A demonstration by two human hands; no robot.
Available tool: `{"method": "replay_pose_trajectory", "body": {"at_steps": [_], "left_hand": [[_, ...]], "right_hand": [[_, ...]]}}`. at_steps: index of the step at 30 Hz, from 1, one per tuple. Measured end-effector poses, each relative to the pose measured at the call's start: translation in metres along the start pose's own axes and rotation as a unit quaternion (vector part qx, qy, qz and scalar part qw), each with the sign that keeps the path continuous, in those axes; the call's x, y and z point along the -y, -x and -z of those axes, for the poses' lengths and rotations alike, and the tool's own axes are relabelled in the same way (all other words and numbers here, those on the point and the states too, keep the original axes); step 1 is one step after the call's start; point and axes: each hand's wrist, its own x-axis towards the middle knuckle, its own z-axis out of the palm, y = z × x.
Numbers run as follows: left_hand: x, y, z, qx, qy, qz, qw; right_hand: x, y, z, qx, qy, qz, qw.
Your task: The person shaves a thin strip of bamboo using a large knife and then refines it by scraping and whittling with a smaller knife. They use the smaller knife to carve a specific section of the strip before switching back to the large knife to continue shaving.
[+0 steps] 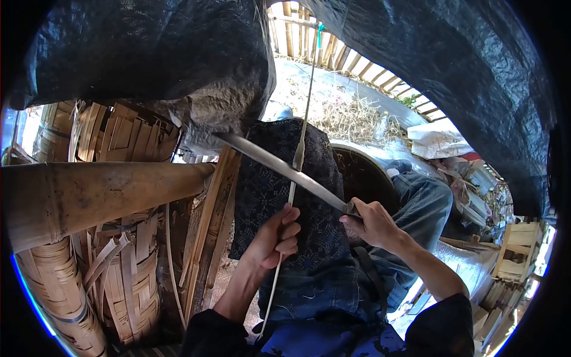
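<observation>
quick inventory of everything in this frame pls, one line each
bamboo strip: 1, pale, running up the middle, crossing the knife
knife: 1, grey blade, laid across the strip
dark cloth: 1, navy patterned, over the lap
bamboo pole: 1, tan, left
woven baskets: several, tan, lower left
tarp: black, overhead
wooden crates: a few, pale, far right
left hand: gripping the strip below the blade
right hand: gripping the knife handle
</observation>
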Motion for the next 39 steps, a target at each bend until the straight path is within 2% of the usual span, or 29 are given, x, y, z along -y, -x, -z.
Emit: {"method": "replay_pose_trajectory", "body": {"at_steps": [4, 6, 10, 12, 13, 15, 19, 21, 22, 24, 28, 30, 31, 33, 34, 36, 37, 39], "left_hand": [[-0.004, 0.007, -0.003, 0.004, -0.025, 0.009, 1.000], [-0.002, 0.013, -0.016, -0.093, -0.136, -0.022, 0.986], [0.002, 0.021, -0.022, -0.124, -0.181, -0.034, 0.975], [0.007, 0.024, -0.029, -0.181, -0.290, -0.055, 0.938], [0.008, 0.026, -0.030, -0.182, -0.293, -0.055, 0.937], [0.009, 0.030, -0.029, -0.203, -0.398, -0.056, 0.893], [0.012, 0.039, -0.029, -0.240, -0.454, -0.101, 0.852], [0.014, 0.044, -0.028, -0.312, -0.549, -0.202, 0.749], [0.012, 0.048, -0.022, -0.313, -0.550, -0.202, 0.747], [0.006, 0.053, -0.005, -0.318, -0.643, -0.241, 0.654], [0.009, 0.047, -0.012, -0.340, -0.617, -0.207, 0.679], [0.007, 0.040, -0.018, -0.386, -0.484, -0.188, 0.763], [0.006, 0.038, -0.016, -0.385, -0.485, -0.188, 0.762], [0.006, 0.032, -0.011, -0.386, -0.561, -0.224, 0.697], [0.006, 0.029, -0.011, -0.385, -0.561, -0.223, 0.698], [0.010, 0.024, -0.012, -0.359, -0.645, -0.314, 0.597], [0.011, 0.023, -0.012, -0.359, -0.645, -0.313, 0.598], [0.015, 0.022, -0.012, -0.365, -0.659, -0.335, 0.567]], "right_hand": [[0.002, 0.005, 0.007, 0.011, 0.014, -0.003, 1.000], [0.001, 0.010, 0.002, 0.010, -0.026, -0.013, 1.000], [0.006, 0.017, -0.004, 0.000, -0.060, -0.013, 0.998], [0.008, 0.019, -0.005, 0.000, -0.058, -0.020, 0.998], [0.008, 0.019, -0.005, -0.001, -0.060, -0.019, 0.998], [0.009, 0.020, -0.006, -0.004, -0.060, -0.015, 0.998], [0.009, 0.018, -0.008, -0.006, -0.080, -0.004, 0.997], [0.010, 0.018, -0.009, -0.025, -0.080, 0.020, 0.996], [0.011, 0.017, -0.008, -0.026, -0.082, 0.022, 0.996], [0.013, 0.015, -0.007, -0.022, -0.086, 0.004, 0.996], [0.009, 0.011, -0.010, -0.028, -0.089, 0.006, 0.996], [0.007, 0.012, -0.007, -0.035, -0.067, 0.005, 0.997], [0.008, 0.013, -0.005, -0.036, -0.067, 0.005, 0.997], [0.009, 0.016, 0.001, -0.011, -0.032, -0.012, 0.999], [0.009, 0.018, 0.003, -0.011, -0.032, -0.014, 0.999], [0.008, 0.020, 0.005, 0.005, 0.028, 0.015, 0.999], [0.007, 0.021, 0.006, 0.006, 0.028, 0.014, 1.000], [0.007, 0.021, 0.007, 0.040, 0.042, 0.018, 0.998]]}}
